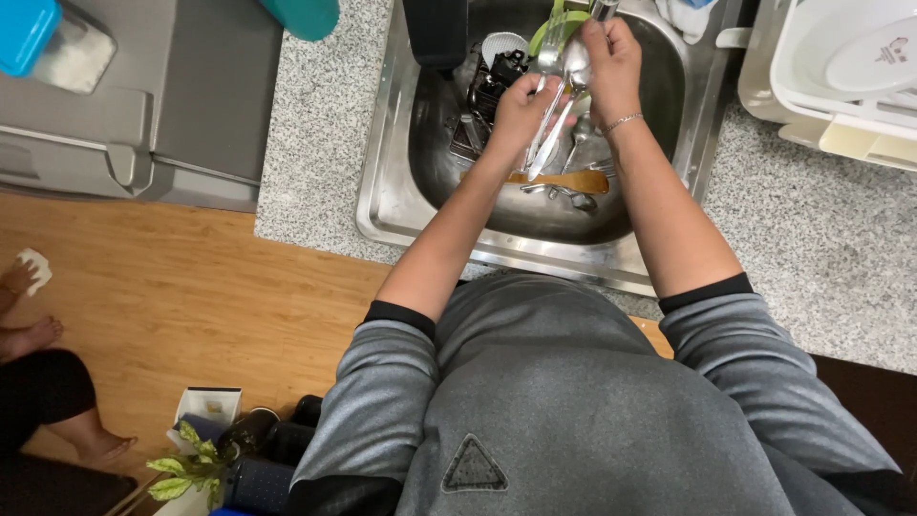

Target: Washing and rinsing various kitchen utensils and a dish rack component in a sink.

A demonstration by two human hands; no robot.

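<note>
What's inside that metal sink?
In the sink: a wooden spatula, loose cutlery, a green plate. The hands cover some; the drain is hidden.

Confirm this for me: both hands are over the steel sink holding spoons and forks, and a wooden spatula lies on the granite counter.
Not quite. The wooden spatula lies inside the sink, below the left hand and right hand holding the cutlery, as the head view shows.

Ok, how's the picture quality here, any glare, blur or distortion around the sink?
Head view: bright, even indoor light; glare on the steel sink rim and on the cutlery held by the left hand and right hand; the hands look slightly soft; wide-angle lens bends the counter edges.
</note>
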